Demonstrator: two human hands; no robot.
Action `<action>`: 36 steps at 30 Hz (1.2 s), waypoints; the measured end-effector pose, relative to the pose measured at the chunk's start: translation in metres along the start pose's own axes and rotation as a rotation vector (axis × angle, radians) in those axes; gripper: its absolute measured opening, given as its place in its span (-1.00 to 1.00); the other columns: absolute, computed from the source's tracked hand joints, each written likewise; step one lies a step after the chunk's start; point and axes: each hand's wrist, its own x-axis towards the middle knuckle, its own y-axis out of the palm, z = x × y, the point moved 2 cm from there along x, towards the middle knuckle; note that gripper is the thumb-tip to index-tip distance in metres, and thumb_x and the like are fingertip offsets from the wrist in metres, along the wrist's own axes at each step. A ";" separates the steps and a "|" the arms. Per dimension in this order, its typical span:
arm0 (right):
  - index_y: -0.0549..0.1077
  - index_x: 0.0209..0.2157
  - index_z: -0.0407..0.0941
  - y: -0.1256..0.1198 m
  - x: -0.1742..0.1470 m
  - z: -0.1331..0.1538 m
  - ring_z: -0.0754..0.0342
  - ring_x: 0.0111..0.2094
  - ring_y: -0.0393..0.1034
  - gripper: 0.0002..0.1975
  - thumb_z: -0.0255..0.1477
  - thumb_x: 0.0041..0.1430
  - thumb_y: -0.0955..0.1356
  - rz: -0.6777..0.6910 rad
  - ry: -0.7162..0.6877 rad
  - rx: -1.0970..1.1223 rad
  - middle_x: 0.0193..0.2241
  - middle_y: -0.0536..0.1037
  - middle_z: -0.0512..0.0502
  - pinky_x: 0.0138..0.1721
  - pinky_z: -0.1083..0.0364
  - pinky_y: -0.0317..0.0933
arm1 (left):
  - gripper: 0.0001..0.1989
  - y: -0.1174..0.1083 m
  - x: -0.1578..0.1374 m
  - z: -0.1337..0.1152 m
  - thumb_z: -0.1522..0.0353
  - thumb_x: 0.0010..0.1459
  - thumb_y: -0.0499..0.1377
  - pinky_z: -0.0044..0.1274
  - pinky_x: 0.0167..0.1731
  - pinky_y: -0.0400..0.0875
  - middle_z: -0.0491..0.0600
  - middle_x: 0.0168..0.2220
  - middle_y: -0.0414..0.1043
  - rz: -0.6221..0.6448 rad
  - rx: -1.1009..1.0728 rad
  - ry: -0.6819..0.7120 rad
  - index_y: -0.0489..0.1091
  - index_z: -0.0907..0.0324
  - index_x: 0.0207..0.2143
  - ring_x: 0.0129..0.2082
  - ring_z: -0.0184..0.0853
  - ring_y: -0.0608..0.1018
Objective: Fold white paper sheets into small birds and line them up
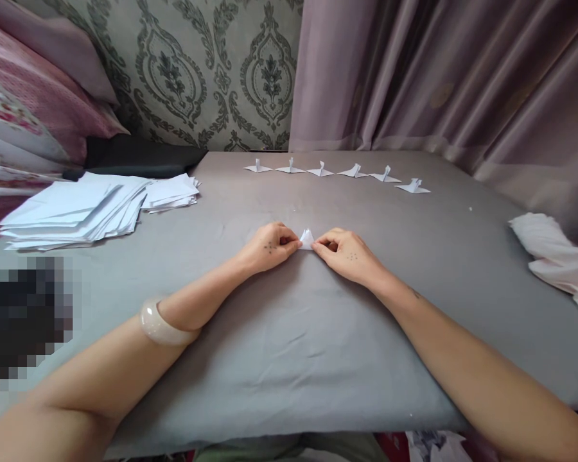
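Between my two hands is a small folded white paper crane (307, 240), its wings held out to either side at the middle of the table. My left hand (271, 247) pinches the left wing tip between thumb and fingers. On the other side, my right hand (343, 253) pinches the right wing tip. The crane's pointed middle stands up between them. Parts of both wings are covered by my fingertips. Farther back, several finished-looking paper cranes (322, 169) stand in a row with wings spread.
A large stack of white paper (72, 212) lies at the left, with a smaller stack (171, 192) beside it. Crumpled white cloth (553, 253) sits at the right edge. Grey cloth (289, 359) covers the table. Curtains (366, 77) hang behind. A blurred-out patch is at the left.
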 end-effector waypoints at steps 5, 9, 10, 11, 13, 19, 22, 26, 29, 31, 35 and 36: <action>0.52 -0.49 -0.10 0.002 0.004 -0.001 0.09 -0.40 0.36 -0.81 -0.33 0.09 0.34 -0.039 0.047 -0.018 -0.38 0.51 -0.07 -0.31 0.09 0.23 | -0.76 0.000 0.003 0.001 0.26 0.10 0.13 -0.55 -0.42 0.27 0.01 -0.39 0.43 0.007 0.004 -0.020 0.51 0.21 -0.47 -0.42 -0.34 0.44; 0.50 -0.53 -0.10 0.003 0.007 -0.001 0.07 -0.37 0.39 -0.81 -0.34 0.08 0.34 -0.042 0.086 -0.019 -0.35 0.53 -0.08 -0.30 0.08 0.23 | -0.76 0.001 0.004 0.002 0.25 0.08 0.13 -0.55 -0.45 0.24 -0.01 -0.44 0.44 0.034 -0.013 -0.043 0.48 0.21 -0.50 -0.44 -0.33 0.43; 0.50 -0.53 -0.10 0.003 0.007 -0.001 0.06 -0.36 0.39 -0.81 -0.33 0.08 0.34 -0.045 0.087 -0.021 -0.35 0.53 -0.09 -0.30 0.08 0.23 | -0.75 0.001 0.004 0.002 0.25 0.08 0.13 -0.55 -0.47 0.23 -0.01 -0.46 0.43 0.041 -0.019 -0.052 0.47 0.21 -0.50 -0.45 -0.34 0.43; 0.50 -0.53 -0.10 0.004 0.008 -0.001 0.06 -0.36 0.39 -0.80 -0.33 0.08 0.34 -0.046 0.084 -0.024 -0.35 0.53 -0.09 -0.30 0.07 0.23 | -0.75 0.001 0.005 0.003 0.25 0.08 0.13 -0.55 -0.49 0.22 -0.02 -0.47 0.43 0.047 -0.025 -0.062 0.47 0.22 -0.50 -0.47 -0.35 0.42; 0.50 -0.55 -0.10 0.004 0.008 -0.001 0.05 -0.37 0.39 -0.80 -0.32 0.07 0.34 -0.049 0.080 -0.033 -0.37 0.53 -0.09 -0.31 0.08 0.23 | -0.75 0.002 0.006 0.004 0.24 0.07 0.13 -0.56 -0.52 0.19 -0.03 -0.49 0.41 0.050 -0.034 -0.073 0.46 0.22 -0.51 -0.51 -0.37 0.39; 0.47 -0.58 -0.09 0.004 0.010 -0.001 0.06 -0.40 0.38 -0.78 -0.31 0.06 0.34 -0.049 0.101 -0.050 -0.41 0.52 -0.08 -0.33 0.08 0.21 | -0.73 0.002 0.010 0.008 0.25 0.03 0.16 -0.57 -0.55 0.14 -0.06 -0.56 0.32 0.053 -0.076 -0.054 0.38 0.22 -0.62 -0.55 -0.40 0.33; 0.46 -0.59 -0.10 0.005 0.010 -0.003 0.06 -0.37 0.38 -0.77 -0.30 0.06 0.34 -0.054 0.082 -0.057 -0.37 0.52 -0.09 -0.32 0.09 0.21 | -0.70 0.003 0.011 0.010 0.24 0.02 0.17 -0.59 -0.60 0.07 -0.10 -0.63 0.24 0.078 -0.116 -0.085 0.32 0.21 -0.66 -0.62 -0.45 0.26; 0.45 -0.61 -0.11 0.006 0.011 -0.004 0.08 -0.34 0.37 -0.75 -0.30 0.06 0.33 -0.044 0.079 -0.057 -0.35 0.50 -0.09 -0.31 0.12 0.19 | -0.71 0.003 0.012 0.008 0.24 0.01 0.18 -0.59 -0.65 -0.02 -0.16 -0.69 0.14 0.114 -0.153 -0.146 0.29 0.21 -0.66 -0.68 -0.50 0.17; 0.44 -0.62 -0.13 0.005 0.011 -0.003 0.11 -0.37 0.35 -0.74 -0.31 0.06 0.32 -0.017 0.090 -0.058 -0.40 0.49 -0.07 -0.33 0.14 0.17 | -0.72 0.002 0.012 0.006 0.24 0.00 0.18 -0.60 -0.66 -0.04 -0.18 -0.69 0.12 0.145 -0.144 -0.192 0.30 0.22 -0.64 -0.69 -0.51 0.16; 0.45 -0.61 -0.14 0.004 0.012 -0.002 0.11 -0.39 0.34 -0.75 -0.31 0.05 0.32 -0.007 0.095 -0.060 -0.44 0.47 -0.06 -0.35 0.14 0.15 | -0.73 0.002 0.012 0.005 0.24 0.01 0.17 -0.60 -0.66 -0.04 -0.18 -0.68 0.13 0.153 -0.126 -0.193 0.31 0.23 -0.62 -0.69 -0.52 0.17; 0.44 -0.61 -0.13 0.005 0.012 -0.002 0.11 -0.38 0.34 -0.75 -0.31 0.05 0.32 -0.008 0.095 -0.061 -0.43 0.47 -0.06 -0.35 0.15 0.15 | -0.74 0.004 0.013 0.009 0.24 0.02 0.16 -0.60 -0.65 -0.03 -0.17 -0.67 0.15 0.154 -0.085 -0.150 0.34 0.24 -0.59 -0.67 -0.51 0.19; 0.44 -0.61 -0.13 0.006 0.012 -0.002 0.12 -0.37 0.34 -0.75 -0.31 0.05 0.32 -0.012 0.097 -0.062 -0.40 0.47 -0.06 -0.34 0.15 0.15 | -0.74 0.004 0.013 0.010 0.24 0.02 0.15 -0.60 -0.65 -0.02 -0.16 -0.66 0.17 0.152 -0.077 -0.138 0.35 0.24 -0.59 -0.66 -0.51 0.19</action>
